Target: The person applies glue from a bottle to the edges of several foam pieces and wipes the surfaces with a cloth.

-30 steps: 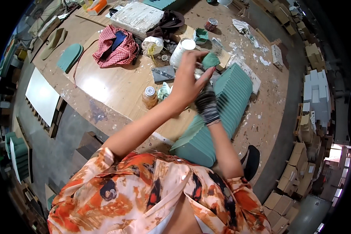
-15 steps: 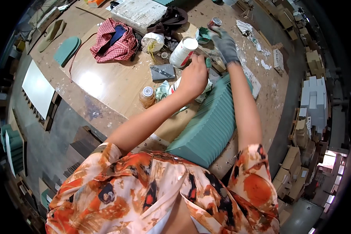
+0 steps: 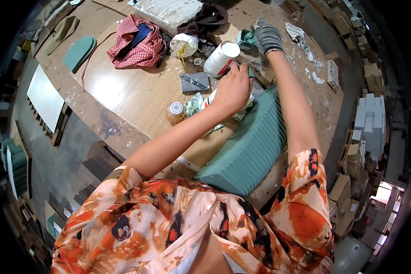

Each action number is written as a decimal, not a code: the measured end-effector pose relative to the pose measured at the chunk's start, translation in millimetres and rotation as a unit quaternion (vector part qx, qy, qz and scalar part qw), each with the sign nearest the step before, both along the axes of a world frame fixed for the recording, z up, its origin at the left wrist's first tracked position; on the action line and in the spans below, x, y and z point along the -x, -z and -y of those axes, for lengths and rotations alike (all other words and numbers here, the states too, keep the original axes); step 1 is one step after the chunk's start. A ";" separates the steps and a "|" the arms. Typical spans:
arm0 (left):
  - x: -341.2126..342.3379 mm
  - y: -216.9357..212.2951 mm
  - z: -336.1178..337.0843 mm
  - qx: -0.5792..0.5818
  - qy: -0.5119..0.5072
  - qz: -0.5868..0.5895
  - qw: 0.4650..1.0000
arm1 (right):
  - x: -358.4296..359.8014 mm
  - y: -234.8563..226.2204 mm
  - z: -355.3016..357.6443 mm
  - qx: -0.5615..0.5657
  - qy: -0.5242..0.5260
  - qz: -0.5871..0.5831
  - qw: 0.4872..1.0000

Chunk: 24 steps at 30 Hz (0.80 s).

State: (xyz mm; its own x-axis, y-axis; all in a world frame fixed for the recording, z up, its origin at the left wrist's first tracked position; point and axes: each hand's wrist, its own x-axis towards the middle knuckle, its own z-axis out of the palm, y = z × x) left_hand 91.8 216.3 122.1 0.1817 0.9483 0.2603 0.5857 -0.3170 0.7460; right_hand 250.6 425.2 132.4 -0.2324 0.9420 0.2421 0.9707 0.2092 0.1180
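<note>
Left hand [image 3: 233,86] bare, right hand [image 3: 268,36] gloved

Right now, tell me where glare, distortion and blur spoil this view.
Head view: glare whitens the wooden tabletop left of the grey block; fisheye bends the table edge and the boxes near the rim; black corners vignette the picture; the left hand and gloved right hand look sharp.

my glove [image 3: 268,35] was grey knit | ribbed block [image 3: 251,146] teal green | cloth [image 3: 139,43] red-white checked | my shirt [image 3: 169,223] orange floral
</note>
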 end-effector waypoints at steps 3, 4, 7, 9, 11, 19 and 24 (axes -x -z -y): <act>-3.3 -2.8 1.1 0.001 0.007 0.003 1.000 | -23.9 -0.4 6.4 0.028 0.080 -0.118 0.989; -1.3 -2.5 0.8 0.013 0.004 -0.004 1.000 | -23.0 -0.6 11.1 0.028 0.079 -0.118 0.989; -0.4 0.1 0.3 0.004 0.003 0.001 1.000 | -22.6 -2.9 23.4 0.062 0.046 -0.242 0.967; 1.2 2.3 -0.5 -0.010 -0.003 0.007 1.000 | -19.1 -3.2 28.8 0.079 0.028 -0.224 0.971; 5.0 4.1 -1.9 -0.003 0.007 0.002 1.000 | -14.3 -2.2 34.3 0.075 0.005 -0.158 0.985; 4.4 4.8 -1.5 -0.029 -0.001 0.013 0.999 | -53.6 -12.9 49.7 0.091 -0.055 -0.040 0.994; 0.9 -1.3 1.4 -0.006 0.006 0.018 1.000 | -78.8 -26.0 55.7 0.055 -0.110 -0.077 0.989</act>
State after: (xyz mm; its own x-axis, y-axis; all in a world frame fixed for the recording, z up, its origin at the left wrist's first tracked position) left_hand 90.9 214.9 123.4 0.1834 0.9429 0.2780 0.5552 -0.3327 0.7623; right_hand 329.5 369.5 158.4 -0.4033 0.8954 0.1889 0.9049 0.4209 -0.0632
